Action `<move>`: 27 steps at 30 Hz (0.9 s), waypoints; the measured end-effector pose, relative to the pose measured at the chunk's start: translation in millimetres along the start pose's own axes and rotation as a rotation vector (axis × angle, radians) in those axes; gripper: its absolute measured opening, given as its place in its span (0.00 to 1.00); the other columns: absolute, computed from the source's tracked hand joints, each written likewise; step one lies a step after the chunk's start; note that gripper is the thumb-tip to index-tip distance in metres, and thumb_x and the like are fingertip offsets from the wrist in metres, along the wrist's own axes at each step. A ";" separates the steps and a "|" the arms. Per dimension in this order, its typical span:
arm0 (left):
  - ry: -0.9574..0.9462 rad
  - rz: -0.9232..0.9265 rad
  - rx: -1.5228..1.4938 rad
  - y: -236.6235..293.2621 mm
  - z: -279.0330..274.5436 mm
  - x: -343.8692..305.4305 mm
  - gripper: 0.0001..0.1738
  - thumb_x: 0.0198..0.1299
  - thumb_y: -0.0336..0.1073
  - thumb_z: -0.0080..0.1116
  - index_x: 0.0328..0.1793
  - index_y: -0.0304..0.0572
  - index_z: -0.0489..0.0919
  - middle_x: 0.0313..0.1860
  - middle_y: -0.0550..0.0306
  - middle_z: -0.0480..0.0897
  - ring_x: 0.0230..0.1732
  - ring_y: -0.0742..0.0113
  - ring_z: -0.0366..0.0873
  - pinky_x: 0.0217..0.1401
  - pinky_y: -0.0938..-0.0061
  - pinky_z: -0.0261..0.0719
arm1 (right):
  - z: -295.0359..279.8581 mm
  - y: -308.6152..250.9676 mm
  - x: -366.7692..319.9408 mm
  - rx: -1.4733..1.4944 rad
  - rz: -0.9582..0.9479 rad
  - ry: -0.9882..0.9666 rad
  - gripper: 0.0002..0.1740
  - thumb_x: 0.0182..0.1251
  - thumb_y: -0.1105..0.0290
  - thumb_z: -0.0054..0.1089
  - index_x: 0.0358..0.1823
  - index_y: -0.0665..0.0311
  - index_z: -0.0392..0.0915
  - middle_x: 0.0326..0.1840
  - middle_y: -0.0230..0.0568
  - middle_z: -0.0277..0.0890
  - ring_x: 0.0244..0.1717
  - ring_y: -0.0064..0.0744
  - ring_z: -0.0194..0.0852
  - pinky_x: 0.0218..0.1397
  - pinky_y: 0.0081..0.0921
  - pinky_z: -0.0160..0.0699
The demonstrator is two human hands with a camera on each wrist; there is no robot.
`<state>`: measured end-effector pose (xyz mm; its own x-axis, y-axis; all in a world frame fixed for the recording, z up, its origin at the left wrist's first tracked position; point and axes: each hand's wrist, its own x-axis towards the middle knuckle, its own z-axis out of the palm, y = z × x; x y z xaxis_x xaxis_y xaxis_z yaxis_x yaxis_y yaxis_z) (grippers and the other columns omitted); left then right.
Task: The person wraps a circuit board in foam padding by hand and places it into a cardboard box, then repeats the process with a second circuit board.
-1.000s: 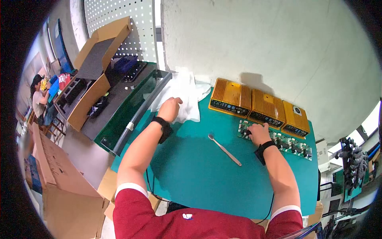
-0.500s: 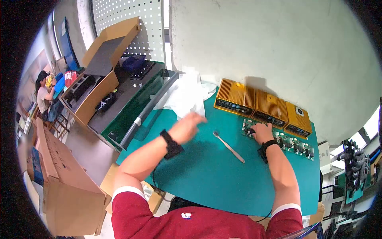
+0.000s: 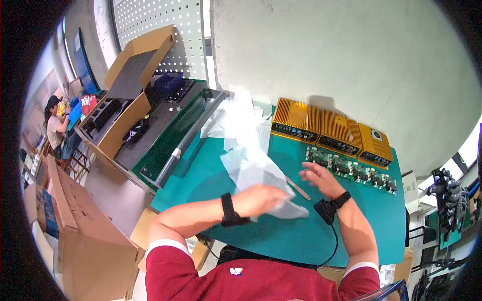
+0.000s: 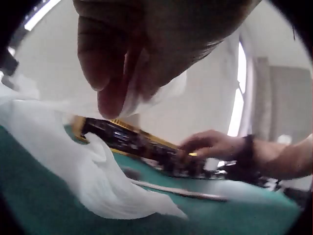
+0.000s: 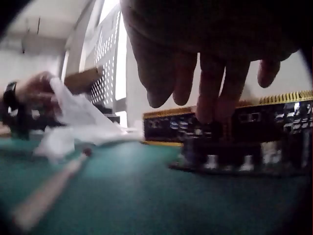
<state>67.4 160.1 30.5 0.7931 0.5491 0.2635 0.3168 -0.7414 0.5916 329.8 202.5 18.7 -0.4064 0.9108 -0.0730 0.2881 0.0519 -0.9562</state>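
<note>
The left hand (image 3: 261, 200) pinches a white cloth (image 3: 253, 170), which trails back over the green table; the left wrist view shows fingertips (image 4: 115, 98) closed on the cloth (image 4: 93, 171). The right hand (image 3: 324, 181) is raised above the table with fingers apart and holding nothing, just left of a long green circuit board (image 3: 351, 170). Between the hands lies a brush (image 3: 299, 189), its head end hidden by the cloth in the head view. In the right wrist view the fingers (image 5: 210, 93) hang over the board (image 5: 244, 159).
Three gold finned boxes (image 3: 296, 120) stand in a row against the wall behind the board. At the left are a dark side bench (image 3: 155, 120) with an open cardboard box (image 3: 123, 125), and a large carton (image 3: 95, 251) lower down. A seated person (image 3: 55, 125) is in the far left background.
The left hand has moved toward the table's front edge, drawing the cloth over part of the brush. The right hand has come off the board and moved slightly left and nearer the body.
</note>
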 end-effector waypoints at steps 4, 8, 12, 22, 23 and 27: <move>-0.133 0.005 -0.286 22.8 -2.6 -13.3 0.24 0.53 0.26 0.53 0.59 0.40 0.67 0.53 0.49 0.73 0.52 0.58 0.73 0.52 0.67 0.73 | 11.9 -10.6 -40.0 0.201 0.245 -0.030 0.30 0.68 0.56 0.43 0.66 0.61 0.51 0.56 0.43 0.66 0.49 0.31 0.69 0.51 0.26 0.68; 0.204 -0.266 -0.209 -28.2 -25.4 -34.0 0.20 0.55 0.32 0.56 0.54 0.34 0.69 0.45 0.50 0.75 0.43 0.66 0.75 0.43 0.75 0.75 | 12.5 1.9 -83.1 0.054 0.037 0.001 0.37 0.61 0.58 0.53 0.69 0.59 0.47 0.62 0.45 0.58 0.57 0.32 0.61 0.52 0.28 0.67; 0.163 -0.680 -0.295 -59.0 -8.1 -26.7 0.37 0.50 0.53 0.59 0.54 0.25 0.66 0.43 0.41 0.76 0.44 0.55 0.76 0.48 0.68 0.73 | 43.8 -28.5 -98.7 -0.322 -0.073 -0.027 0.45 0.50 0.62 0.65 0.67 0.63 0.50 0.62 0.50 0.59 0.60 0.42 0.59 0.58 0.33 0.64; 0.029 -0.734 -0.456 -52.6 9.4 -13.9 0.17 0.53 0.36 0.59 0.48 0.39 0.73 0.28 0.60 0.76 0.29 0.75 0.74 0.22 0.78 0.72 | 53.4 -0.8 -78.7 -0.447 -0.102 0.148 0.18 0.51 0.69 0.60 0.44 0.68 0.75 0.40 0.52 0.76 0.42 0.49 0.74 0.49 0.33 0.72; -0.001 -0.736 -0.664 -48.3 -2.3 -19.0 0.15 0.54 0.36 0.58 0.47 0.40 0.74 0.30 0.62 0.76 0.30 0.76 0.74 0.24 0.80 0.73 | 44.5 0.8 -81.6 -0.445 -0.094 0.151 0.18 0.51 0.69 0.60 0.44 0.68 0.75 0.40 0.52 0.76 0.42 0.49 0.74 0.49 0.33 0.72; 0.123 -0.786 -0.869 -37.8 -25.1 -43.3 0.17 0.56 0.38 0.56 0.50 0.40 0.71 0.36 0.62 0.76 0.34 0.74 0.75 0.29 0.79 0.75 | 13.3 13.0 -102.1 -0.037 0.027 0.083 0.14 0.60 0.64 0.55 0.41 0.67 0.77 0.37 0.35 0.78 0.37 0.22 0.73 0.45 0.24 0.72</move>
<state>8.0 174.0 15.8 0.4669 0.8070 -0.3615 0.1977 0.3032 0.9322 363.4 104.7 9.9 -0.3257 0.9426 -0.0732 0.3304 0.0410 -0.9429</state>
